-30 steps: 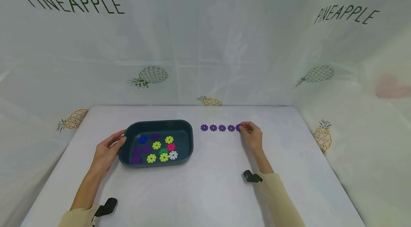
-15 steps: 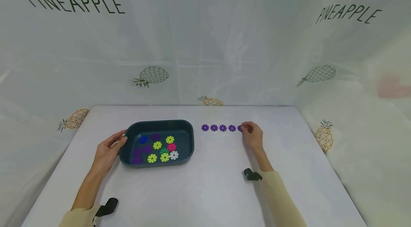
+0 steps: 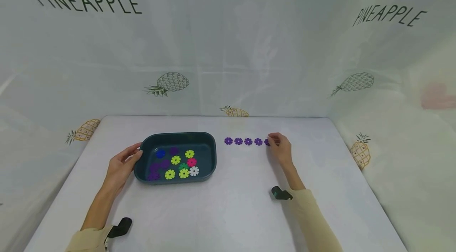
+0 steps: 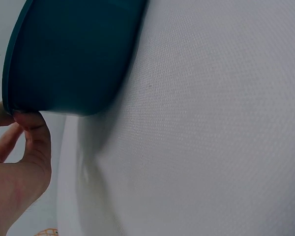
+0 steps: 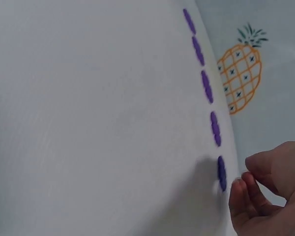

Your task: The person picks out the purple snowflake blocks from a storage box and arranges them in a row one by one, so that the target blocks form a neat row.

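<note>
My left hand (image 3: 120,166) grips the left end of a dark teal tray (image 3: 174,180); thumb and fingers pinch its rim (image 4: 7,64) in the left wrist view. Inside lie flat, notched, flower-shaped discs: several yellow discs (image 3: 170,174), several purple discs (image 3: 154,175), a blue disc (image 3: 160,153), a pink disc (image 3: 191,162), a green disc and a white disc (image 3: 194,171). To the right, several purple discs (image 3: 248,141) form a straight row on the table. Beside the row's right-end disc (image 5: 221,173) hovers my right hand (image 3: 281,149), fingers loosely bent and holding nothing.
A white-covered table (image 3: 228,212) bears everything. Behind it and at both sides hangs a pale curtain (image 3: 270,54) with printed pineapples. Dark wrist cameras (image 3: 120,227) show at both cuffs.
My right fingertips have drawn slightly away from the row's right-end disc, which lies on the table. My left hand and the tray hold their place; the head view has shifted a little.
</note>
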The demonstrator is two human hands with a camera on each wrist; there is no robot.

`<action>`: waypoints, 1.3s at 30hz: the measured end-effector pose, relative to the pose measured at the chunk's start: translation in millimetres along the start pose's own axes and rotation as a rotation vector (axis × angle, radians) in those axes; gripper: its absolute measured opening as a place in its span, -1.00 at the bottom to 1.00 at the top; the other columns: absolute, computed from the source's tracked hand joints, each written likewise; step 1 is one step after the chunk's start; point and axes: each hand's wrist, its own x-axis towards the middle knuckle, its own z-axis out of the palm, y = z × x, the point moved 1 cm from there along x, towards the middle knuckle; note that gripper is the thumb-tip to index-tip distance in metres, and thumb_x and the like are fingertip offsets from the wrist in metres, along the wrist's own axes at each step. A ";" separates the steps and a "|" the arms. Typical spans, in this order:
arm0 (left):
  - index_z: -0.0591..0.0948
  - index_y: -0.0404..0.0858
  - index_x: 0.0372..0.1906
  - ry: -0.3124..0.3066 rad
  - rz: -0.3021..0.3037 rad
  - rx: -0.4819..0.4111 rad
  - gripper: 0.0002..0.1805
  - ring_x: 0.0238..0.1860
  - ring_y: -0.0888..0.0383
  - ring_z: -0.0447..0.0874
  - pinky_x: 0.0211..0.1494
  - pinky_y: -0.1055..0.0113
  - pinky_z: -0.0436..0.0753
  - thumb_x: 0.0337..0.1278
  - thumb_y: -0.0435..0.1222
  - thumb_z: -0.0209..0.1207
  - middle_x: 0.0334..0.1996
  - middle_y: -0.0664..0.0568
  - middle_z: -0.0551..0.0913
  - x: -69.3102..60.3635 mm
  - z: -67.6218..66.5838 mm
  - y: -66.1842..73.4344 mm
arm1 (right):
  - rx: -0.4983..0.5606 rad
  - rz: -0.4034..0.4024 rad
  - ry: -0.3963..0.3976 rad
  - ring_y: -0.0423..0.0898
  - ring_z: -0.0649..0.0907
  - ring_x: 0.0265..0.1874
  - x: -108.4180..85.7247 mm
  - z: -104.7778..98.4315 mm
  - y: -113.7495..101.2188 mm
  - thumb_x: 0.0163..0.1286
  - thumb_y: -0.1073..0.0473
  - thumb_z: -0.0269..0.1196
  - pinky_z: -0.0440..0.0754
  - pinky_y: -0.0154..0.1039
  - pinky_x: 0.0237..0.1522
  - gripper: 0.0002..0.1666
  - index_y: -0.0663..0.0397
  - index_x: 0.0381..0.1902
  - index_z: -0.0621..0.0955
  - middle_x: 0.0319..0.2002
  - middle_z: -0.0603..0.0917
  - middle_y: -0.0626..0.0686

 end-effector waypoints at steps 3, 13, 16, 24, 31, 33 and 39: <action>0.39 -0.34 0.49 -0.008 0.005 0.003 -0.34 -0.11 0.49 0.56 -0.16 0.58 0.60 0.49 -0.08 0.20 0.00 0.25 0.46 0.2 1.1 0.7 | 0.025 -0.007 -0.034 0.22 0.63 0.06 -0.1 0.3 -9.6 0.54 0.31 0.17 0.58 0.05 0.18 -0.71 0.38 0.11 0.62 0.00 0.64 0.32; 0.41 -0.31 0.48 0.002 0.000 0.014 -0.35 -0.14 0.53 0.57 -0.17 0.60 0.60 0.47 -0.07 0.22 -0.03 0.29 0.48 -1.1 -0.7 1.4 | 0.098 -0.078 -0.138 0.16 0.64 0.05 2.5 16.2 -46.3 0.56 0.27 0.19 0.59 0.02 0.17 -0.68 0.36 0.15 0.60 -0.01 0.65 0.28; 0.43 -0.28 0.48 0.002 0.006 0.008 -0.36 -0.11 0.53 0.57 -0.14 0.61 0.60 0.46 -0.06 0.22 -0.02 0.27 0.48 -3.0 -2.0 1.7 | 0.114 -0.094 -0.173 0.14 0.64 0.05 0.6 24.3 -59.4 0.57 0.24 0.19 0.59 0.02 0.18 -0.67 0.36 0.15 0.60 -0.01 0.65 0.25; 0.47 -0.24 0.45 -0.004 0.014 -0.020 -0.38 -0.13 0.51 0.58 -0.15 0.62 0.60 0.44 -0.04 0.24 -0.02 0.25 0.48 -3.0 -0.7 1.9 | 0.124 -0.155 -0.225 0.09 0.66 0.03 -6.7 44.7 -85.9 0.56 0.23 0.21 0.62 -0.03 0.18 -0.73 0.28 0.10 0.63 -0.05 0.68 0.18; 0.47 -0.23 0.46 -0.007 0.018 0.009 -0.38 -0.13 0.52 0.57 -0.16 0.62 0.59 0.46 -0.03 0.21 -0.02 0.27 0.47 -3.8 -1.9 1.1 | 0.159 -0.242 -0.271 0.03 0.68 -0.06 -13.7 63.2 -109.1 0.55 0.24 0.24 0.65 -0.09 0.14 -0.81 0.23 0.02 0.65 -0.12 0.69 0.14; 0.47 -0.23 0.46 -0.011 0.019 0.004 -0.38 -0.13 0.52 0.57 -0.16 0.62 0.59 0.46 -0.03 0.21 -0.01 0.26 0.47 -3.9 -2.0 1.2 | 0.167 -0.265 -0.288 0.01 0.69 -0.09 -15.3 69.0 -114.5 0.54 0.26 0.24 0.66 -0.12 0.13 -0.83 0.23 0.00 0.65 -0.14 0.70 0.13; 0.44 -0.27 0.47 -0.023 0.017 -0.010 -0.37 -0.12 0.53 0.57 -0.14 0.62 0.60 0.46 -0.07 0.22 -0.01 0.26 0.47 -3.1 -1.5 1.1 | 0.177 -0.288 -0.330 -0.06 0.69 -0.18 -20.8 87.5 -127.2 0.54 0.25 0.25 0.69 -0.22 0.04 -0.84 0.18 -0.01 0.66 -0.16 0.70 0.09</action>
